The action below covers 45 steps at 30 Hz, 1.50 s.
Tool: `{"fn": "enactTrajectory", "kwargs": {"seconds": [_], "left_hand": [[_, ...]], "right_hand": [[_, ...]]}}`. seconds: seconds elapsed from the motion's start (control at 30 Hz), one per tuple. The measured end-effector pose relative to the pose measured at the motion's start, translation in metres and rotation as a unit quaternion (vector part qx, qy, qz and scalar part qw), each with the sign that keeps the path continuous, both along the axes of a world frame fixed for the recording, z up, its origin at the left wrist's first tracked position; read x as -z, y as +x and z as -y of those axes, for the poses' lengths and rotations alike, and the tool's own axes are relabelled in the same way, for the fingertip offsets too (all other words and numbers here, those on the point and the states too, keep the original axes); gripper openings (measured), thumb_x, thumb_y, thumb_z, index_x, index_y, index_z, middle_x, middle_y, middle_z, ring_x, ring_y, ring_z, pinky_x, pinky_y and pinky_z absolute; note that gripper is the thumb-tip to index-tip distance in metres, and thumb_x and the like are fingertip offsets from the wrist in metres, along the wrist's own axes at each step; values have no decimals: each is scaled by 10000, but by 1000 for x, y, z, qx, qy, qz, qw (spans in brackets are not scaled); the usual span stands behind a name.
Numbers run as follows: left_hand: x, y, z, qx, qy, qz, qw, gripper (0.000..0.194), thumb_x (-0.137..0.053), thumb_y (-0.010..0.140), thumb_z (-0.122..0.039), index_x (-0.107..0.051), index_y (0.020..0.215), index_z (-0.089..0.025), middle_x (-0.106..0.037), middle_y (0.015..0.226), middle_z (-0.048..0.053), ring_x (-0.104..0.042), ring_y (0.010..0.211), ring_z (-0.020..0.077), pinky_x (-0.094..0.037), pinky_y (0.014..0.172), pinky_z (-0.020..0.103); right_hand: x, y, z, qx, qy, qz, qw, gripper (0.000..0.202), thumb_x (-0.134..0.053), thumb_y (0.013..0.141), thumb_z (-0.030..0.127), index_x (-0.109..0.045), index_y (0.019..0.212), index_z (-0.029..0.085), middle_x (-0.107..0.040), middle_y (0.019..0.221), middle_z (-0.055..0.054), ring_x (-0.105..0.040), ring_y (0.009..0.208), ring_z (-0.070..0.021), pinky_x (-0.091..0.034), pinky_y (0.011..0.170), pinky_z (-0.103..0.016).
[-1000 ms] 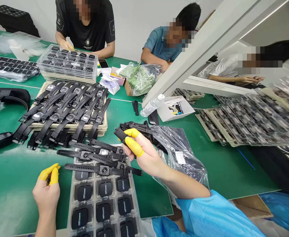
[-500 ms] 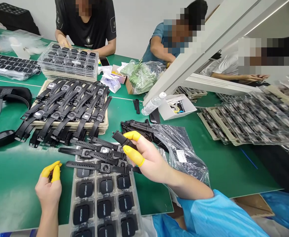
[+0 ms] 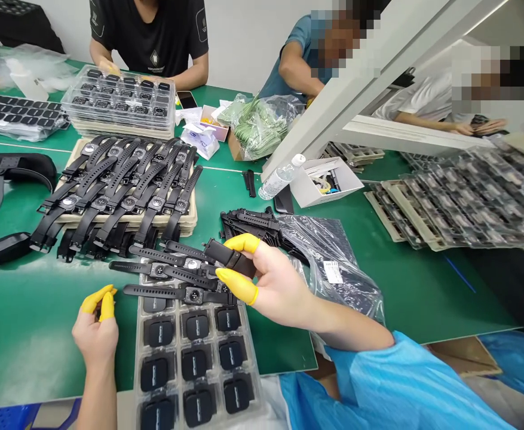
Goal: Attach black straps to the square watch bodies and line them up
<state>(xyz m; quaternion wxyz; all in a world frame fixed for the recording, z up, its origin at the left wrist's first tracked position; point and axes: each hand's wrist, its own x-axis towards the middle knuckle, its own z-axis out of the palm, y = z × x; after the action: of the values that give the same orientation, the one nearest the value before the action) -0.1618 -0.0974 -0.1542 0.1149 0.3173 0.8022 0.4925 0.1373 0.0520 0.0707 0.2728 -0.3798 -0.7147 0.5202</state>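
My right hand (image 3: 270, 278), with yellow finger cots on thumb and forefinger, pinches a black watch strap (image 3: 221, 253) above the tray's upper end. Part of the strap is hidden behind my fingers. Beneath it, several black smartwatches (image 3: 194, 295) lie face down with straps stretched sideways across a clear plastic tray (image 3: 177, 358). Black square pieces with pale lettering sit in the tray's lower compartments. Left of the tray, my left hand (image 3: 95, 325) is closed, its yellow-capped fingertips together; whether anything small is between them is hidden. A pile of loose black straps (image 3: 250, 224) lies beyond my right hand.
Strapped watches cover a stack of trays (image 3: 190, 224) at the back left. A plastic-wrapped black bundle (image 3: 333, 245) is right of my hand, near a bottle (image 3: 282, 177) and white box (image 3: 327, 185). Co-workers sit across the table; a pale post (image 3: 333, 113) slants at right.
The view has shifted slightly, moving most things a little in the picture. My right hand has turned the strap slightly, showing more of it. My left hand keeps its closed pose.
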Motion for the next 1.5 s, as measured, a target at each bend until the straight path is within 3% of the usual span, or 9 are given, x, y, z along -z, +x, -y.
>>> {"fn": "enactTrajectory", "kwargs": {"seconds": [0.23,0.43,0.53,0.6,0.73,0.93,1.1,1.3,1.5], "left_hand": [[-5,3,-3,-19,13,36,999,389,-652,884,-461,-734,1102,-149,-746,1098,111,-734,992,256,-585,1047,473],[-7,4,-4,-24,21,47,998,376,-667,865,-443,-747,1080,-145,-755,1078,113,-740,980,271,-584,1045,506],[-5,2,-4,-25,17,49,998,371,-670,860,-437,-751,1079,-149,-758,1084,113,-739,995,280,-573,1061,522],[-2,-1,-4,-26,13,49,998,377,-671,856,-439,-754,1082,-149,-759,1082,114,-735,1000,286,-562,1072,538],[0,-3,-3,-27,9,62,998,390,-673,856,-449,-754,1096,-152,-755,1090,109,-729,987,278,-564,1070,534],[-1,-2,-5,-24,33,77,996,373,-683,869,-450,-746,1089,-155,-747,1088,101,-719,954,249,-576,1050,494],[-1,-2,-6,-29,39,85,995,359,-691,876,-440,-746,1090,-157,-745,1063,88,-707,907,221,-573,1048,474],[-1,-3,-7,-21,39,70,997,377,-686,879,-447,-737,1106,-151,-745,1053,88,-709,888,217,-595,1010,451],[-8,-3,-10,-17,28,62,998,354,-676,865,-438,-732,1086,-167,-753,1051,90,-726,922,243,-607,983,452]], "right_hand": [[2,5,-1,-56,194,12,979,142,-623,988,221,-656,1119,177,-710,833,-3,-566,611,-103,-454,560,-224],[20,4,-17,-92,227,86,966,233,-562,1039,341,-666,1150,164,-693,772,-8,-536,561,-120,-424,552,-246],[46,0,-65,11,207,175,963,323,-486,1070,411,-643,1221,173,-721,796,-22,-589,585,-155,-443,581,-262],[67,1,-113,96,202,293,929,362,-496,1059,424,-613,1280,162,-764,939,-89,-684,765,-230,-481,673,-299],[100,10,-203,156,119,494,847,389,-421,1078,385,-603,1285,110,-740,1213,-233,-707,1095,-367,-512,887,-401],[117,16,-254,212,83,528,819,549,-296,1112,315,-377,1462,-100,-605,1362,-401,-625,1287,-410,-485,1002,-462],[115,14,-248,182,67,545,816,576,-528,1048,329,-425,1468,-51,-625,1368,-362,-631,1274,-404,-492,1000,-454],[97,46,-184,94,100,524,840,510,-567,1013,544,-610,1344,160,-730,1252,-190,-677,1157,-344,-514,925,-393],[90,89,-144,7,172,522,836,390,-558,1041,450,-689,1252,150,-673,1285,-189,-614,1217,-335,-495,952,-407]]}}
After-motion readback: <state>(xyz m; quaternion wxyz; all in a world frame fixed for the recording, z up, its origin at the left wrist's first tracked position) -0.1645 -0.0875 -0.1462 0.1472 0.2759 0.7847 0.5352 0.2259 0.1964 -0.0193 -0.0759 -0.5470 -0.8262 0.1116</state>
